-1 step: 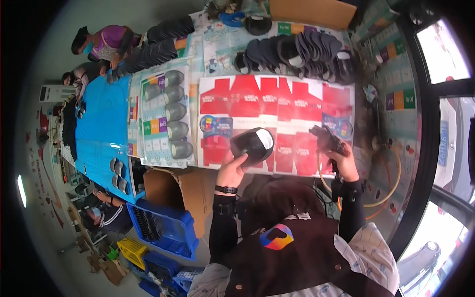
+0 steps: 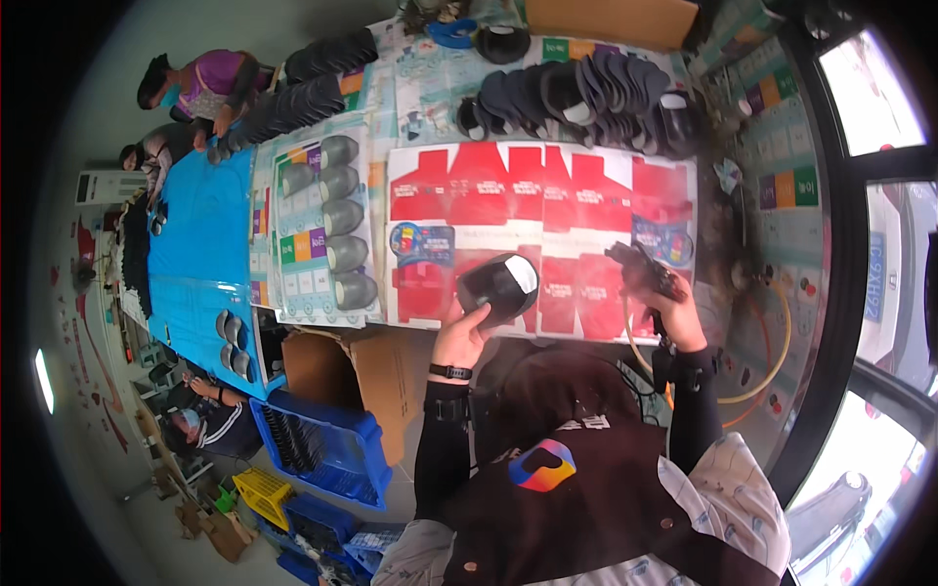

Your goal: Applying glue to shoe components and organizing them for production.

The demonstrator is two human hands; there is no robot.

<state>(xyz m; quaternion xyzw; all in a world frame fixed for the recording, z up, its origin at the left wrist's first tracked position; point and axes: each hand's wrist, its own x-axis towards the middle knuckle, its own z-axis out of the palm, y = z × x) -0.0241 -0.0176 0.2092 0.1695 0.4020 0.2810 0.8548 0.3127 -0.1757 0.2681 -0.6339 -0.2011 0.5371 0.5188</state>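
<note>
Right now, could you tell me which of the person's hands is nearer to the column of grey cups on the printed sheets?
Left. The left hand, holding a black shoe piece, is just right of the grey cups; the right hand, gripping a dark tool, is farther right across the red cardboard.

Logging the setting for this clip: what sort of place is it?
Probably a small shoe-part workshop: rows of dark insoles on a table covered in flattened cartons, blue crates, and other workers nearby.

A single head-worn fisheye camera is looking steeply down from above the person's chest, facing toward twelve o'clock across the long table (image 2: 547, 327) covered in red printed cardboard sheets, close enough that straight edges are bending.
</note>
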